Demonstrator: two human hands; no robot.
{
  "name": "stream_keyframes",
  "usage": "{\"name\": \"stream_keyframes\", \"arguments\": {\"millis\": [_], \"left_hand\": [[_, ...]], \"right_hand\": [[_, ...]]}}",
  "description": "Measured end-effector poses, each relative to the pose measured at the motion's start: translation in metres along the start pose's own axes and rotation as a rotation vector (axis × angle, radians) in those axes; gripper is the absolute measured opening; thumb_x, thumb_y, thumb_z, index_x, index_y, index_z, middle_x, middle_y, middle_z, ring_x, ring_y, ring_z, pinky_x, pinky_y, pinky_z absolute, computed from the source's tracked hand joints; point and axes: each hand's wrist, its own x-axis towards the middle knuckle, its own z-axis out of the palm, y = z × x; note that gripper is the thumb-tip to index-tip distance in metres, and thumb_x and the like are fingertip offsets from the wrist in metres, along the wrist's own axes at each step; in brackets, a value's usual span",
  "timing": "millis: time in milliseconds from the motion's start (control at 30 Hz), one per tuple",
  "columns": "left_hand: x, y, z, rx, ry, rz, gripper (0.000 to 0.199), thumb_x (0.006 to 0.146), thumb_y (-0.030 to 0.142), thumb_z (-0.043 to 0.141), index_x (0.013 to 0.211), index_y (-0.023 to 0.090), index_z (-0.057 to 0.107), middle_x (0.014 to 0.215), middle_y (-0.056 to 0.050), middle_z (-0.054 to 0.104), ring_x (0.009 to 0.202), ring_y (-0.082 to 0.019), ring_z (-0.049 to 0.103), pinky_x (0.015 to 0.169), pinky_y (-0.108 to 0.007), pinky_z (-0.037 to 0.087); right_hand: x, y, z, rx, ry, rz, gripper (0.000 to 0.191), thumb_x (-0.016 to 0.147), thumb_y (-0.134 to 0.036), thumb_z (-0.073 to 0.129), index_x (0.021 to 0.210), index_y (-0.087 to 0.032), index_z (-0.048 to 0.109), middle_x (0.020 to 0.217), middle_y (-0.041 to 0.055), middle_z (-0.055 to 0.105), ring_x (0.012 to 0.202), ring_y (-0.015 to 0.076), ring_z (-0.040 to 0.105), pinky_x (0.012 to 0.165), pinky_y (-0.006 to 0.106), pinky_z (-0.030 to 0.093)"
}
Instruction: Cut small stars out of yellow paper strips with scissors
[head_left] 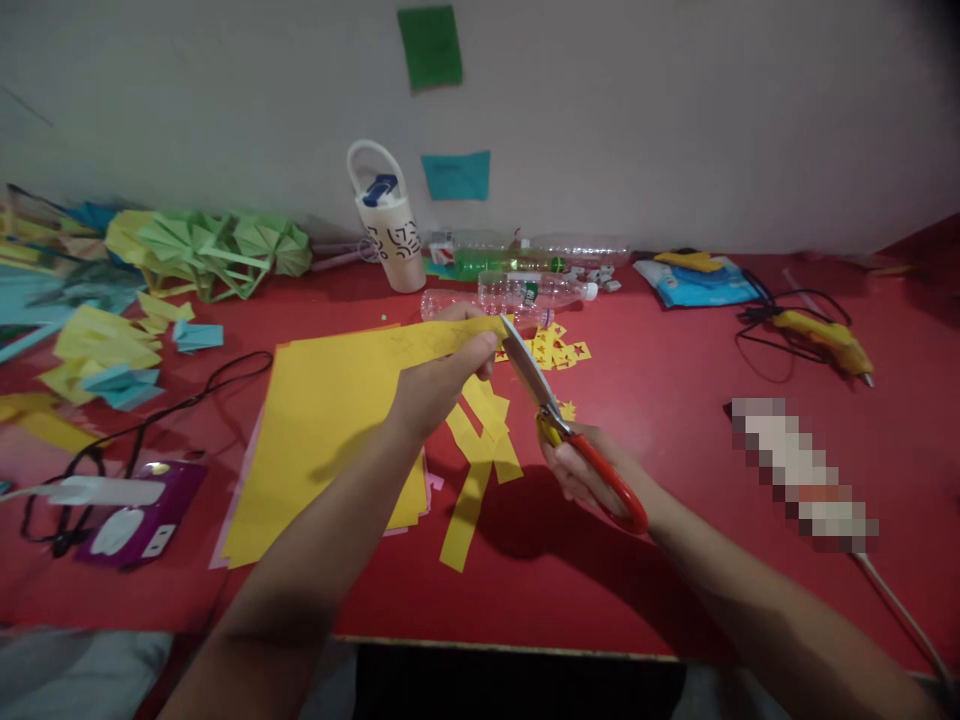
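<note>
The left hand [450, 375] had its fingers pinched on a thin, flat yellow strip [469, 330], above the red tabletop [675, 420]. The right hand [581, 465] had its fingers round the red handle of the scissors [559, 410], whose metal blades met the strip's end. Smooth yellow sheets [330, 430] lay stacked to the left, edges uneven, beside straight-edged cut strips [471, 510]. Glossy red surface lay open between the right forearm and the yellow glue gun [825, 342].

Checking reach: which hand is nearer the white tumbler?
Left. The left hand is in front of the tumbler; the right hand is farther right, nearer the camera.
</note>
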Motion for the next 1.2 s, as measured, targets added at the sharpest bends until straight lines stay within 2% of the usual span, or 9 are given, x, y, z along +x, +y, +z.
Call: {"name": "stream_keyframes", "arguments": {"millis": [167,400,567,700,967,1200], "left_hand": [[0.001,0.001,-0.002,0.007,-0.011,-0.046,0.023,0.08,0.027,0.054,0.058,0.021,0.049,0.055,0.002,0.052,0.056,-0.011,0.051,0.06,-0.027,0.045],[0.001,-0.004,-0.009,0.063,0.008,-0.053,0.018,0.078,0.029,0.059,0.063,0.021,0.055,0.053,0.003,0.055,0.055,-0.012,0.053,0.063,-0.028,0.048],[0.003,-0.001,-0.013,0.046,-0.029,-0.055,0.012,0.074,0.026,0.059,0.064,0.021,0.056,0.051,0.003,0.055,0.053,-0.011,0.051,0.061,-0.028,0.047],[0.004,0.002,-0.014,0.049,-0.05,-0.043,0.016,0.074,0.027,0.059,0.06,0.021,0.054,0.052,0.003,0.054,0.053,-0.01,0.051,0.061,-0.027,0.046],[0.003,0.003,-0.013,0.078,-0.046,-0.063,0.017,0.074,0.028,0.058,0.059,0.021,0.054,0.052,0.002,0.054,0.053,-0.011,0.051,0.061,-0.028,0.047],[0.003,0.006,-0.016,0.106,-0.045,-0.055,0.026,0.075,0.027,0.06,0.051,0.02,0.053,0.053,0.001,0.056,0.056,-0.011,0.054,0.064,-0.028,0.048]], "right_hand": [[-0.002,0.001,-0.003,-0.005,0.006,0.008,0.059,0.08,-0.08,0.052,0.069,-0.023,0.043,0.05,-0.0084,0.04,0.036,0.006,0.033,0.038,0.023,0.036],[-0.003,0.004,-0.005,-0.002,-0.022,0.006,0.055,0.085,-0.075,0.05,0.07,-0.022,0.043,0.052,-0.0083,0.038,0.037,0.0055,0.032,0.038,0.022,0.036],[-0.002,0.004,-0.006,-0.009,-0.045,-0.004,0.055,0.086,-0.074,0.049,0.07,-0.023,0.042,0.051,-0.0084,0.038,0.038,0.006,0.032,0.037,0.022,0.035],[-0.001,0.003,-0.006,-0.03,-0.038,0.008,0.054,0.086,-0.073,0.05,0.068,-0.023,0.04,0.049,-0.0091,0.037,0.037,0.0064,0.033,0.039,0.023,0.038],[-0.002,-0.005,-0.004,-0.039,-0.038,0.008,0.055,0.086,-0.074,0.051,0.068,-0.023,0.041,0.049,-0.0088,0.037,0.037,0.006,0.032,0.037,0.022,0.035],[-0.002,0.003,-0.008,0.008,-0.023,0.094,0.043,0.091,-0.058,0.057,0.07,-0.023,0.043,0.051,-0.0085,0.038,0.038,0.0072,0.035,0.036,0.021,0.034]]}}
